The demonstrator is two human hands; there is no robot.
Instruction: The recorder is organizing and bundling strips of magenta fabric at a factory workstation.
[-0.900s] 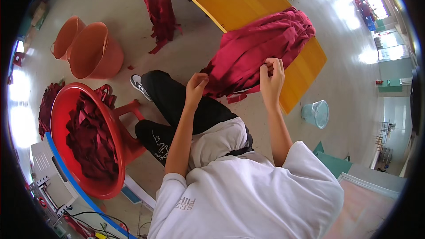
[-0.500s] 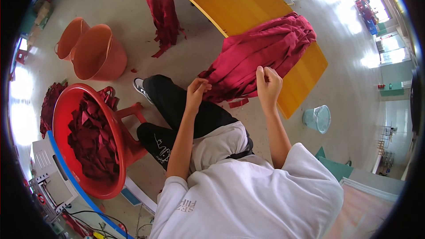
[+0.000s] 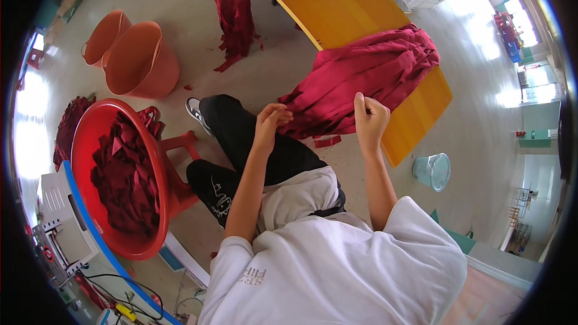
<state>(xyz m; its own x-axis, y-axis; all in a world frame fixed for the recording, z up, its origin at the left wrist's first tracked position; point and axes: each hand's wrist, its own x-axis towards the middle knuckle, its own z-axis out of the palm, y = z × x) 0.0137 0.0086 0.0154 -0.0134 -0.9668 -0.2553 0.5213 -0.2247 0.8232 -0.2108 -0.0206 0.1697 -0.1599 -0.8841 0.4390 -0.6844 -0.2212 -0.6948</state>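
Long dark red fabric strips [image 3: 361,72] lie bunched over a yellow wooden board [image 3: 337,12], their loose ends hanging toward my lap. My left hand [image 3: 272,123] is beside those lower ends, its fingers loosely bent and a little apart, with nothing visible in them. In front of the right part of the bundle, my right hand [image 3: 371,118] is closed with the thumb up along the fist. Whatever it may hold is hidden. A small red fabric piece [image 3: 327,142] shows below the bundle, between my hands.
To my left, a big red basin [image 3: 162,204] full of dark red cloth pieces leans by a red stool [image 3: 183,144]. Two orange tubs [image 3: 144,63] stand farther off. More red strips [image 3: 235,18] drape over the board's far end. A pale bin [image 3: 431,171] is at right.
The whole view has shifted slightly, with the board and fabric appearing farther right. My right fist has tilted a little, and my left fingers have loosened slightly. The fabric bundle keeps its shape.
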